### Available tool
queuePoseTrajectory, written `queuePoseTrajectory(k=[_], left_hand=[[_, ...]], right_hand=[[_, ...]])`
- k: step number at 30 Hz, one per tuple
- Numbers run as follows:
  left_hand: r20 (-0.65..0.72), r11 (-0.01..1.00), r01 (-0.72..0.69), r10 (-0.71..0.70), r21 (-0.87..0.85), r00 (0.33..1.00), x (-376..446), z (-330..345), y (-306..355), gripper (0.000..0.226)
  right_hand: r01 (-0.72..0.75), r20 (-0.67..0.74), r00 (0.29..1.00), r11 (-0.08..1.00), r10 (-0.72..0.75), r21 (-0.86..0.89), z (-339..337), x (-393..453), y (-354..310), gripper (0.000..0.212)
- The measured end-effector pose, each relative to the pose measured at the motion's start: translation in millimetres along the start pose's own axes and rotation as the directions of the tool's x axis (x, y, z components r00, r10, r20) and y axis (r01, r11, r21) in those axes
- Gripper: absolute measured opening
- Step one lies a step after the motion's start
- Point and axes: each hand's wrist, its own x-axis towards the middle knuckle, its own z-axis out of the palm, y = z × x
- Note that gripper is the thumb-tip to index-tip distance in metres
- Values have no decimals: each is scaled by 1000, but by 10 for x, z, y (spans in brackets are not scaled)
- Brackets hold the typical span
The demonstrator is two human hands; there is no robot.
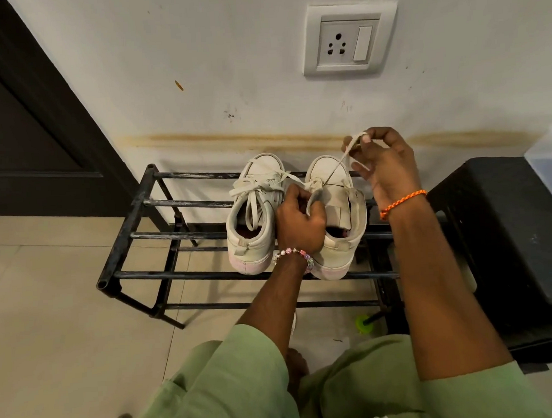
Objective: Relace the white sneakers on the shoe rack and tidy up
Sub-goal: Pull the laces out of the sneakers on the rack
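Right sneaker (335,215) on shoe rack (133,217), toe to wall: left hand (298,220) grips its tongue, right hand (383,166) pinches lace (337,169) drawn taut up-right from the lower eyelets, nearer for threading

two sneakers (252,216) side by side on the rack (134,237) (stool (511,226) to its right)
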Motion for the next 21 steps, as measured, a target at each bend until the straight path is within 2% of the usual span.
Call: queuePoseTrajectory(k=[1, 2, 4, 5, 7, 9, 11, 14, 21], left_hand=[[3, 1000, 1, -1, 3, 1000, -2, 3, -5, 13], [5, 1000, 2, -2, 6, 1000, -3, 3, -5, 12], [3, 1000, 2, -2, 7, 1000, -4, 7, -1, 11], [3, 1000, 4, -4, 4, 1000, -6, 11, 1, 11], [7, 1000, 15, -15, -1, 1000, -4, 19, -1, 10], [8, 1000, 19, -19, -3, 1000, -10, 23, -1, 10], [8, 1000, 13, -13, 3, 1000, -7, 14, 4, 9], [9, 1000, 7, -7, -2, 1000, -2, 10, 8, 8], [18, 1000, 14, -14, -7, 1000, -10, 20, 17, 8]], right_hand=[[-40, -17, 999, 998, 40, 48, 5, 1, 13, 25], [-54, -44, 998, 998, 55, 26, 6, 17, 37, 25], [-19, -58, 998, 972, 5, -236, 2, 38, 92, 23], [24, -15, 999, 905, -34, -424, -3, 42, 133, 21], [137, 119, 990, 682, -74, -718, 1, 18, 206, 14], [217, 217, 975, 462, -54, -860, 26, -27, 237, 14], [227, 233, 972, 348, -23, -910, 85, -46, 238, 16], [221, 224, 975, 256, -18, -941, 141, -58, 227, 18], [200, 204, 979, 213, -5, -956, 139, -39, 245, 21]])
